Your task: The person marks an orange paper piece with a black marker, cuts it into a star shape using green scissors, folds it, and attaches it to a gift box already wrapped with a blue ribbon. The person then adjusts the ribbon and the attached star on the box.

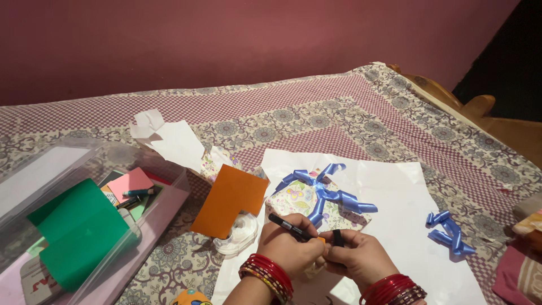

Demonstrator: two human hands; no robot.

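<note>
Two hands are seen at the lower centre of the frame, each wrist ringed with red bangles. The left hand point(288, 245) is closed on one black pen point(292, 226), whose barrel points toward the upper left. The right hand point(354, 254) is closed around one small black cap point(337, 238), apparently the pen's, though the view is too dim to be sure. A small orange piece point(320, 240) is pinched between the two hands.

Just above the hands, one floral-wrapped gift box point(298, 201) tied with a blue ribbon bow point(327, 195) is set on a white paper sheet point(389, 186). A second, loose blue ribbon curl point(449, 231) lies at the right of that sheet.

Left of the box, one orange card point(228, 200) is propped against one clear tape roll point(240, 231). One crumpled white paper point(166, 135) lies at upper left. At the left edge, one clear plastic bin point(164, 209) holds a green sheet point(79, 231), a pink card point(131, 183) and a teal marker point(138, 192). Everything rests on a bed point(316, 107) covered in a patterned cloth.
</note>
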